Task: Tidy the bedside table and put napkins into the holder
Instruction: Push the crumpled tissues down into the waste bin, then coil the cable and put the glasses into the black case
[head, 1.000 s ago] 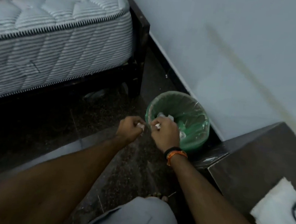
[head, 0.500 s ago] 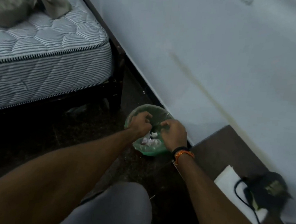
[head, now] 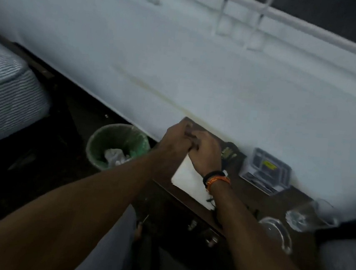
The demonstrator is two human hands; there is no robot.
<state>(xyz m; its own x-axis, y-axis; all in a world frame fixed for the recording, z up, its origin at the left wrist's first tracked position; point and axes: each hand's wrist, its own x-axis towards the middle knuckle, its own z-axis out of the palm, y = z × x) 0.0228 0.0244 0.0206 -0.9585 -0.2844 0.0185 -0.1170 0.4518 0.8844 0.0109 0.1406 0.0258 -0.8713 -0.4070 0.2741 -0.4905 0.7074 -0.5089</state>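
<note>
Under my two hands the bedside table (head: 251,198) is running away to my right along the wall, and my hands are meeting over its far-left corner. Just below my right hand (head: 206,154) the white napkin stack (head: 186,180) is lying flat, its long axis slanting from that wrist toward my body, so my right hand is sitting nearer to it than my left hand (head: 175,138) is. Both hands are curling with knuckles up and fingers touching each other; I am judging they are rubbing together, but I cannot tell whether either is holding anything. To the left of my grip and lower, the green-lined bin (head: 117,146) is standing on the floor with crumpled paper inside. Further right of my grip a clear plastic case (head: 266,170) and two glasses (head: 295,220) are waiting. Half a second ago both hands were reaching over the bin's mouth; now they are hovering above the table, with the bin left behind.
</note>
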